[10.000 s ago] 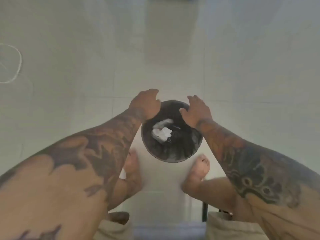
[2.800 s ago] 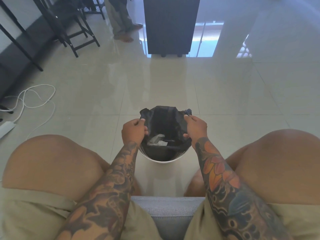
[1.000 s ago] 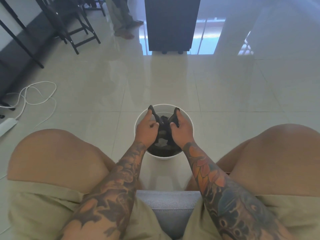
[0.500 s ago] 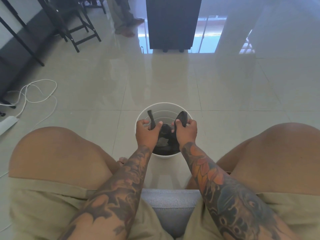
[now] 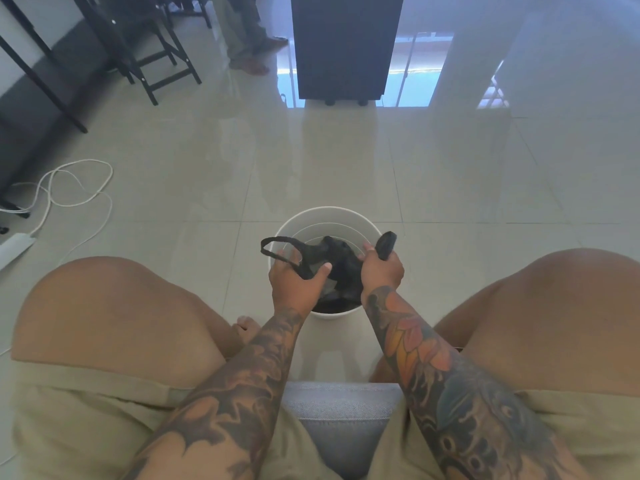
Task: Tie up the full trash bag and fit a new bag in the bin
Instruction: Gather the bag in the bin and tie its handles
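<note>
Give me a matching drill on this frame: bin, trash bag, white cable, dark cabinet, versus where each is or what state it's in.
Things:
1. bin
2. trash bag
3. white cable
4. dark cabinet

Place or state:
A. lies looped on the floor at the left
B. stands on the floor at the far side, by the bright glass
C. stands on the floor between the knees, white rim bare
D. black, bunched inside the bin, a handle gripped by the left hand and another by the right hand

Pairs: 1-C, 2-D, 3-A, 4-B
</note>
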